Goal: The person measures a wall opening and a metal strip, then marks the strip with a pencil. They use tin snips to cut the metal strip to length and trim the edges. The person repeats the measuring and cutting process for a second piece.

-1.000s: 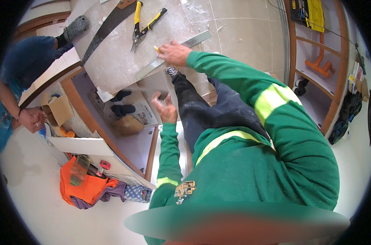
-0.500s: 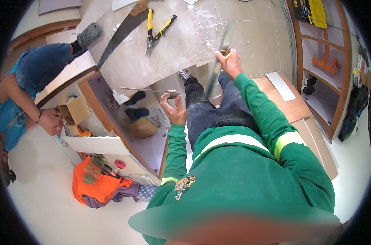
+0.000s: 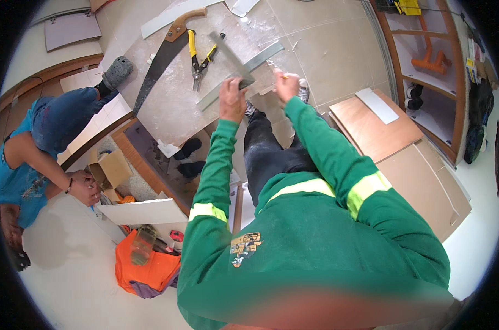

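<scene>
My left hand [image 3: 232, 99] grips a metal square [image 3: 227, 54], whose thin blade angles up across a flat metal strip [image 3: 267, 52] on the dusty board [image 3: 161, 115]. My right hand [image 3: 287, 87] is closed on a slim yellow pencil [image 3: 284, 77], just right of the square and below the strip. A handsaw [image 3: 160, 68] with a wooden handle lies at the upper left, beside yellow-and-black snips [image 3: 196, 69].
At left a person in blue [image 3: 29, 170] crouches beside an open cabinet [image 3: 125, 137] holding cardboard. An orange garment [image 3: 134, 269] lies below. Wooden panels [image 3: 376, 132] lean at right, near open shelving [image 3: 428, 77]. My legs [image 3: 257, 143] extend below my hands.
My left hand has risen to the board, swinging the square from horizontal to upward. My right hand has released the metal strip, which lies on the board again, and keeps the pencil.
</scene>
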Available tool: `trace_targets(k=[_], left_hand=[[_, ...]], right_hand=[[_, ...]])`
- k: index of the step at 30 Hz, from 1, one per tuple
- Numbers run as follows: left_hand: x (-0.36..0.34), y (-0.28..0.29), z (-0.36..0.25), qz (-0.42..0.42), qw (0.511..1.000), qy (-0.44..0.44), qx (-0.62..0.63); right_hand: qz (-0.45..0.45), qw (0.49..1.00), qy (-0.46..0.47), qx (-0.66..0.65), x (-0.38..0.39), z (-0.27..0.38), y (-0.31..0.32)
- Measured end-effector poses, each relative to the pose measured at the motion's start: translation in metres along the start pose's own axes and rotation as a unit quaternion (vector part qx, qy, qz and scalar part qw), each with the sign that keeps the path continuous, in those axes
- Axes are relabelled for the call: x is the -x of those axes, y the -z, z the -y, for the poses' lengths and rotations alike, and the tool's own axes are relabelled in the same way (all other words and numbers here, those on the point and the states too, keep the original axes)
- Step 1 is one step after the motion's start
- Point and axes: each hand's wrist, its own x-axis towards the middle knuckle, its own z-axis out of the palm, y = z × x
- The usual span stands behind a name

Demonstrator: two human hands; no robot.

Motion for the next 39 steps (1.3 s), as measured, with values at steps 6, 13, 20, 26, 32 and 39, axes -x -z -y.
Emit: trace_targets(k=[6,13,20,26,32,39], left_hand=[[-0.049,-0.106,0.007,0.025,0.995,-0.03,-0.088],[-0.07,-0.129,0.025,0.006,0.988,-0.085,-0.129],[-0.061,-0.125,0.018,0.056,0.986,-0.092,-0.129],[-0.062,-0.122,0.021,0.054,0.98,-0.089,-0.167],[-0.067,-0.12,0.031,0.04,0.978,-0.138,-0.151],[-0.062,-0.136,0.039,0.021,0.977,-0.134,-0.167]], right_hand=[[-0.008,0.985,-0.074,-0.156,-0.016,-0.038,0.116],[-0.005,0.981,-0.059,-0.186,-0.026,-0.044,0.188],[0.041,0.988,-0.009,-0.151,-0.031,-0.035,0.204],[0.066,0.986,-0.004,-0.155,-0.031,-0.022,0.205],[0.084,0.986,0.06,-0.13,-0.032,-0.006,0.192],[0.117,0.987,0.103,-0.037,-0.026,0.018,0.181]])
